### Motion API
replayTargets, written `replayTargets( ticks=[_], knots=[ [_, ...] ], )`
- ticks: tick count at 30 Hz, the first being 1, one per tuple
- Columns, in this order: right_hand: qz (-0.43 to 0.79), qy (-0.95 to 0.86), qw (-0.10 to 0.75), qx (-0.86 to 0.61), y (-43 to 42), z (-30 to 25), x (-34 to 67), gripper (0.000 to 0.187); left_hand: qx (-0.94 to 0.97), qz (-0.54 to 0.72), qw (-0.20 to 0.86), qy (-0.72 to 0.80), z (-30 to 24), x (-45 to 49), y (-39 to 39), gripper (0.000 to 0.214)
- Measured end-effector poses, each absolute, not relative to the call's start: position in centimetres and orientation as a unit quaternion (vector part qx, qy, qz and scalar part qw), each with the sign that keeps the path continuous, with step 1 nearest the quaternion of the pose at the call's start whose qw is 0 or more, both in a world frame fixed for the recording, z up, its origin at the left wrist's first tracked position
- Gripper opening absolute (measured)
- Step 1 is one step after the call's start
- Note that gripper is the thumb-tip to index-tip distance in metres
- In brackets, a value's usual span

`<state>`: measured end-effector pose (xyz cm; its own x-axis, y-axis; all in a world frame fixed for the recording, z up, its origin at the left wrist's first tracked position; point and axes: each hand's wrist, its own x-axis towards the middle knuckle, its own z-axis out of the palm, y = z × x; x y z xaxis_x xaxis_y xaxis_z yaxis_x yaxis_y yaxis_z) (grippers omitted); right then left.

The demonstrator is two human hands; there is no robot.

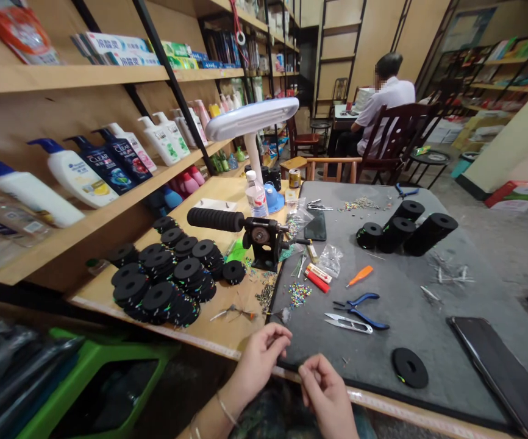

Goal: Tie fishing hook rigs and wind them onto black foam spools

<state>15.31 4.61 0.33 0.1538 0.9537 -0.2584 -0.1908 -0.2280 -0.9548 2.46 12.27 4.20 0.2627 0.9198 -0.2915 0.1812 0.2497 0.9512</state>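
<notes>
My left hand (pixel 263 355) is at the table's front edge, thumb and fingertips pressed together. To its right, my right hand (pixel 325 389) is also closed in a pinch. Whatever they hold, perhaps something very thin, is too small to make out. Beyond them on the dark grey mat (pixel 428 305) lie spring-handled thread snips (pixel 349 324) and blue-handled pliers (pixel 365 310). A single black foam ring (pixel 403 366) with a small coloured bit on its rim lies right of my right hand. Small mixed-colour beads (pixel 299 294) form a pile ahead of my left hand.
Stacked black foam spools (pixel 158 299) crowd the left; more black foam rolls (pixel 431 234) stand back right. A black winder (pixel 264 238), lamp (pixel 252 119), bottle (pixel 255 198), red lighter (pixel 317 281), orange-handled tool (pixel 360 276) and large phone (pixel 497 360) surround the work area. A person (pixel 389 103) sits behind.
</notes>
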Motion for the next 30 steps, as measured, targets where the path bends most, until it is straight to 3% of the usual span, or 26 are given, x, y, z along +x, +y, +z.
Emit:
replayTargets(
  ticks=[3,6,30],
  knots=[
    [0.582,-0.358,0.516,-0.516,4.9,0.7,14.8,0.041,0.314,0.353,0.726,0.500,3.7,2.2,11.9,0.023],
    [0.597,-0.374,0.515,-0.489,5.4,1.3,14.3,0.038,0.216,0.386,0.756,0.483,3.5,2.2,11.7,0.031],
    [0.607,-0.370,0.516,-0.477,7.6,2.7,13.3,0.042,0.136,0.408,0.784,0.448,3.3,2.3,11.9,0.012]
  ],
)
